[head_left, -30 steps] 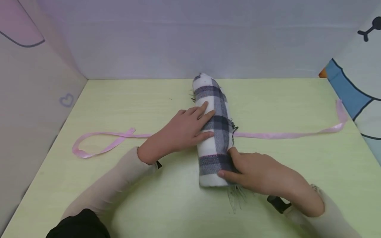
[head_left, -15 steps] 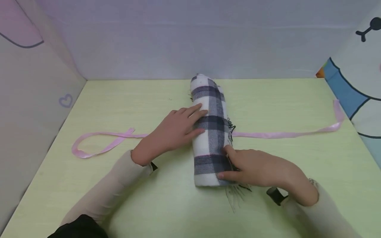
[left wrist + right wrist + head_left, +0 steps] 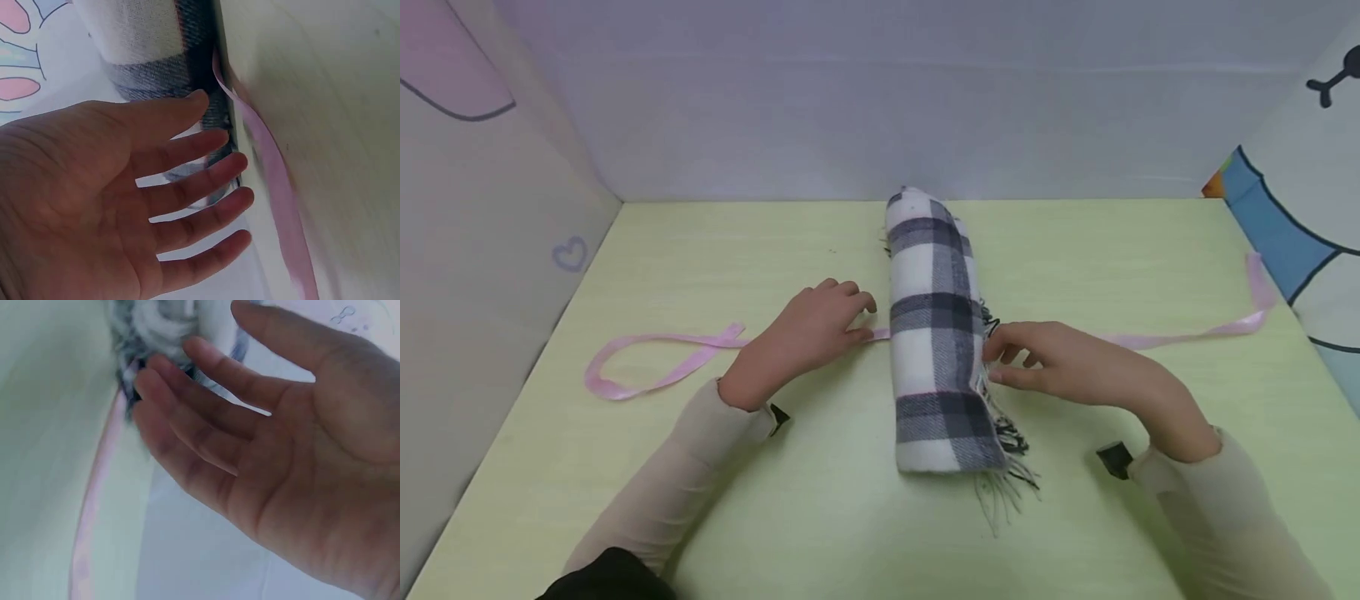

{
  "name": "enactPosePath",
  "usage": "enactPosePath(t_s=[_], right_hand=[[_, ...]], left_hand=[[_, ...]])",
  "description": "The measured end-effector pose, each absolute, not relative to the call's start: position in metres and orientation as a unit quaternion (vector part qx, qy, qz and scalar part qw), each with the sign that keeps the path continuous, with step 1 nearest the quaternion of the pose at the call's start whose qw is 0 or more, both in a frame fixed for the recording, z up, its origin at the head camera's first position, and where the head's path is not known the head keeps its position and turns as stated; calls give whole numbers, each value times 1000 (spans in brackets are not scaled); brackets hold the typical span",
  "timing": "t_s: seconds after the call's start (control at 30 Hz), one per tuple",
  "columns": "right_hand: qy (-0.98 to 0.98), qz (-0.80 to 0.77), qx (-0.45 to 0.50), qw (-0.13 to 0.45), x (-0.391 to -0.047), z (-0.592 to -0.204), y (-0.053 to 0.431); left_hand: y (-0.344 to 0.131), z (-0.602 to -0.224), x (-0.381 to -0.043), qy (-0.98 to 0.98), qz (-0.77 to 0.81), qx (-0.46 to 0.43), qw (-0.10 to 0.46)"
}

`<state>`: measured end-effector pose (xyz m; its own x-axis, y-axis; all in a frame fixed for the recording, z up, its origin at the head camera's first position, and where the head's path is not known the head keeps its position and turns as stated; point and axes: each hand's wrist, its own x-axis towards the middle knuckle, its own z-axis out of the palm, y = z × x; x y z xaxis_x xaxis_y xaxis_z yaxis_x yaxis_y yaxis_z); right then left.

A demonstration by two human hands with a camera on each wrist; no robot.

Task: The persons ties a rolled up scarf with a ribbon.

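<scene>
A rolled black-and-white checked scarf (image 3: 928, 358) with dark fringe along its right side lies lengthwise in the middle of the table. A pink ribbon (image 3: 1157, 340) passes crosswise beneath it and comes out on both sides. Just left of the roll, over the ribbon, hovers my left hand (image 3: 808, 329); its relaxed, spread fingers hold nothing in the left wrist view. At the fringed side is my right hand (image 3: 1060, 358), fingers loosely bent and close to the fringe. In the right wrist view, the ribbon (image 3: 97, 481) runs out from under the fringe (image 3: 128, 369) beside those fingers.
The pale yellow table (image 3: 760, 533) meets a light wall (image 3: 880, 125) at the back. On the left the ribbon curls into a loop; its right end reaches the table's right edge. Cartoon-printed panels stand at both sides.
Both hands have come off the scarf roll. The left has drawn back to the left, while the right has moved from the near end up along the fringed side. The roll stays about where it was.
</scene>
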<state>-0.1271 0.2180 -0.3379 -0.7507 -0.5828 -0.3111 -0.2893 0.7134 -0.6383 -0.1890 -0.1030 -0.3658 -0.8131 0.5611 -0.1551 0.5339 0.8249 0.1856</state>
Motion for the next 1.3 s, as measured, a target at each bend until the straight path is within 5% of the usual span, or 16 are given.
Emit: enactPosePath(t_s=[0.83, 1.3], right_hand=[[942, -245, -193, 125, -167, -383, 243], [925, -304, -153, 170, -159, -378, 244]], left_hand=[[-116, -373, -198, 948, 102, 278, 115], [-125, -366, -206, 928, 174, 262, 202]])
